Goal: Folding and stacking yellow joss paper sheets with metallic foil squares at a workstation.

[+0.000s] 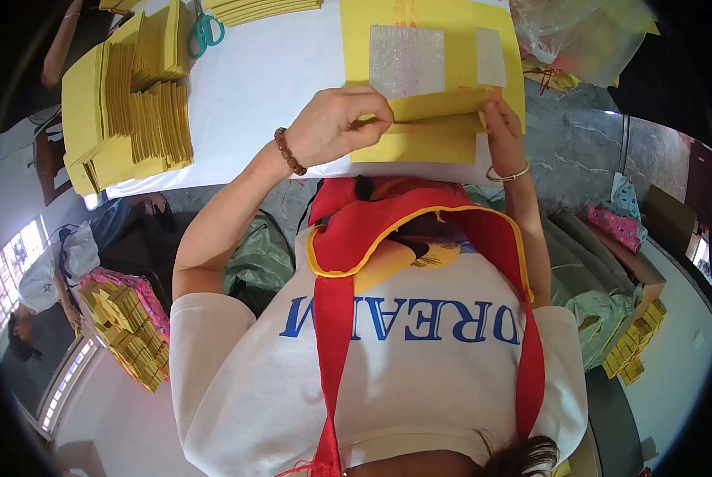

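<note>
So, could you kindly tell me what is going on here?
A person's left hand and right hand hold a partly folded yellow sheet by its two ends, near the front of the white table. Yellow paper stacks sit at its left, with teal-handled scissors beside them.

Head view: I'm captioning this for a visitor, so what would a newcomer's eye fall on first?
Probably the red apron with yellow trim, at the centre across the person's chest. Just above it, the left hand and right hand hold folded yellow paper. Yellow stacks crowd the table's left end, near teal-handled scissors.
</note>
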`<action>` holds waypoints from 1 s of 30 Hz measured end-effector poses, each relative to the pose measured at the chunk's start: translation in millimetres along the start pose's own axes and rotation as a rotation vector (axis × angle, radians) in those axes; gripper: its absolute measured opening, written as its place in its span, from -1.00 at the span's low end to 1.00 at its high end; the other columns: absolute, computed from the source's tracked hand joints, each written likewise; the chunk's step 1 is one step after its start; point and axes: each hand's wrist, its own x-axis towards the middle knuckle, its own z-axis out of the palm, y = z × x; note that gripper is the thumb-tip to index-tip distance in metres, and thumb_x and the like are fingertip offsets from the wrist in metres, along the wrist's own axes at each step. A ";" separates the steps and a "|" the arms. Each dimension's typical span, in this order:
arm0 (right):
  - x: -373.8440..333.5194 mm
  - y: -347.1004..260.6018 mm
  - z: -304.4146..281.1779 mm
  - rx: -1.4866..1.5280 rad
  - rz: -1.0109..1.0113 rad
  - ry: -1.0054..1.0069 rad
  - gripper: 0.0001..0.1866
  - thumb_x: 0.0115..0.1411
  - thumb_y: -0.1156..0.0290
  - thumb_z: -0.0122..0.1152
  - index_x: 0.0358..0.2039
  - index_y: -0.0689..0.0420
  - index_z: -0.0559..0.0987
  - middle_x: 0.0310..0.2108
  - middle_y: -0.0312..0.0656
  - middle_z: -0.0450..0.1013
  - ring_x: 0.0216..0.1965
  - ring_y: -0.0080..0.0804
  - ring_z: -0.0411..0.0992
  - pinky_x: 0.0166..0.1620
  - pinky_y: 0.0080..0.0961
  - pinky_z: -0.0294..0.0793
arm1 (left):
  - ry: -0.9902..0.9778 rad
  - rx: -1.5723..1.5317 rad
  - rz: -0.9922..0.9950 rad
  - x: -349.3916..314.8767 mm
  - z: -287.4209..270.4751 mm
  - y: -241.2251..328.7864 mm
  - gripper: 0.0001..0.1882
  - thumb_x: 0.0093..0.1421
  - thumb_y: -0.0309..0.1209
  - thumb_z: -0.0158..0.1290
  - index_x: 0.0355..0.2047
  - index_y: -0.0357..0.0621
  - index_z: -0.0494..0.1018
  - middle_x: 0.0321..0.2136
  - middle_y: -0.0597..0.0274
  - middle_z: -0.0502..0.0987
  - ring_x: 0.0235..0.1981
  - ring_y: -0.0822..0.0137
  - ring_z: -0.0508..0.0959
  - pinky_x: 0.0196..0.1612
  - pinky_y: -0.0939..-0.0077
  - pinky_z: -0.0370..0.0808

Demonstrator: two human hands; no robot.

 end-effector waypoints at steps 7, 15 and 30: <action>1.5 -2.4 -3.3 -0.094 -0.181 -0.172 -0.46 0.18 0.01 -0.02 -0.10 0.28 0.43 -0.14 -0.23 0.41 -0.06 -0.47 0.31 0.05 -0.50 0.21 | 0.065 -0.057 -0.026 -1.3 -0.5 -5.4 -0.91 0.01 -0.47 0.00 -0.47 -0.24 0.43 -0.51 0.21 0.46 -0.52 0.30 0.46 -0.44 0.51 0.40; 4.7 -7.7 -1.6 -0.058 -0.222 -0.232 -0.30 0.04 -0.17 0.05 -0.12 0.27 0.45 -0.08 -0.12 0.41 0.01 -0.39 0.31 0.11 -0.44 0.18 | -0.171 -0.016 0.014 1.6 -9.3 -2.6 -0.89 0.03 -0.52 0.03 -0.41 -0.28 0.46 -0.41 0.11 0.47 -0.47 0.27 0.46 -0.37 0.52 0.40; 4.7 -14.3 1.4 -0.086 -0.223 -0.254 -0.42 -0.04 0.01 0.18 -0.13 0.22 0.47 -0.10 -0.15 0.41 0.05 -0.35 0.28 0.14 -0.43 0.15 | -0.135 0.120 0.136 -0.3 -0.7 0.0 -0.89 -0.09 -0.59 0.00 -0.47 -0.29 0.43 -0.44 0.09 0.46 -0.47 0.13 0.47 -0.41 0.40 0.40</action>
